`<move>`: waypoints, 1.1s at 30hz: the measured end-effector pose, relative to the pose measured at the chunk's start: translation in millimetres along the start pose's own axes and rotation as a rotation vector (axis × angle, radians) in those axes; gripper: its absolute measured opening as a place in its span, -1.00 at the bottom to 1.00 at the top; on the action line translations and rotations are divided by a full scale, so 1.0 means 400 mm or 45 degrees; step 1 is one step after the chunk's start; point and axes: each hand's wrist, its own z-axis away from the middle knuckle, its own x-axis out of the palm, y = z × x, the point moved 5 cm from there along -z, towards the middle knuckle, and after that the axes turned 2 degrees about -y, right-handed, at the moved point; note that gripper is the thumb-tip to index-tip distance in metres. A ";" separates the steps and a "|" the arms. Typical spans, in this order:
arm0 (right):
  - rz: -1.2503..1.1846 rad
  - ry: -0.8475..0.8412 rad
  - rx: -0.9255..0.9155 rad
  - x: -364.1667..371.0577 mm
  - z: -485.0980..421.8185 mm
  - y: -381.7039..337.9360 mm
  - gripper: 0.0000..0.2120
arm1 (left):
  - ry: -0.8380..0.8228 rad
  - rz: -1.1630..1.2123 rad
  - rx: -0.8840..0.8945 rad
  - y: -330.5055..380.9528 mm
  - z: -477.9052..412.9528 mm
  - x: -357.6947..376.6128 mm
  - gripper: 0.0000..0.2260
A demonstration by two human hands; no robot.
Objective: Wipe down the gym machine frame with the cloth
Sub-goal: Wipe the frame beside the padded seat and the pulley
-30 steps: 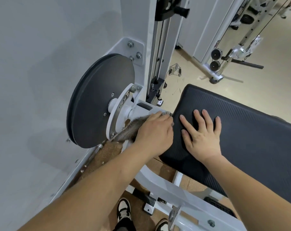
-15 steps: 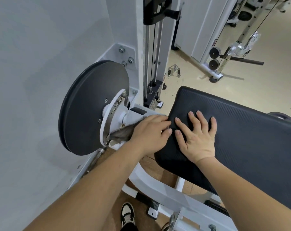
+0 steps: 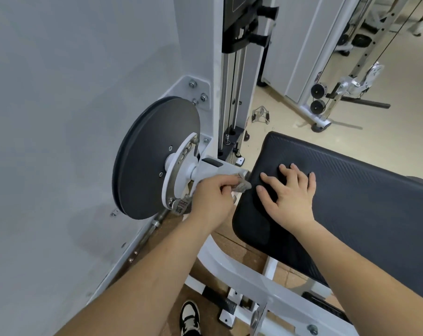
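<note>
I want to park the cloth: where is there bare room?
The black pad is bare right of the right hand, out to its far edge. It is crowded between the grey disc and the pad, where the left hand grips the cloth by the white arm.

L hand [image 3: 211, 198] grips cloth [image 3: 242, 186] on white arm [image 3: 220, 169] (by disc), R hand [image 3: 290, 194] flat on pad [image 3: 351, 190]

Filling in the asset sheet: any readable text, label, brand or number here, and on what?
No text reads clearly.
Sticker at the foot of the black pulley disc, beside the left hand: dark print, too blurred to read.
Red tag on the far cable machine: too small to read.
</note>
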 end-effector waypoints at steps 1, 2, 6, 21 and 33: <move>-0.167 -0.021 0.041 -0.029 0.005 -0.018 -0.64 | 0.052 0.049 -0.053 -0.004 0.029 -0.012 -0.69; -0.394 -0.022 0.081 -0.065 0.017 -0.044 -0.64 | 0.084 0.105 -0.089 -0.007 0.060 -0.024 -0.69; -1.108 -0.142 0.082 -0.188 0.109 -0.235 -0.80 | 0.267 0.377 -0.115 0.010 0.151 -0.099 -0.73; -1.693 0.309 0.752 -0.097 0.020 -0.465 -0.87 | 0.476 -0.929 0.724 0.006 0.020 -0.422 -0.61; -1.608 0.088 0.645 0.059 0.106 -0.689 -0.48 | 0.278 -0.495 0.614 -0.182 -0.001 -0.468 -0.32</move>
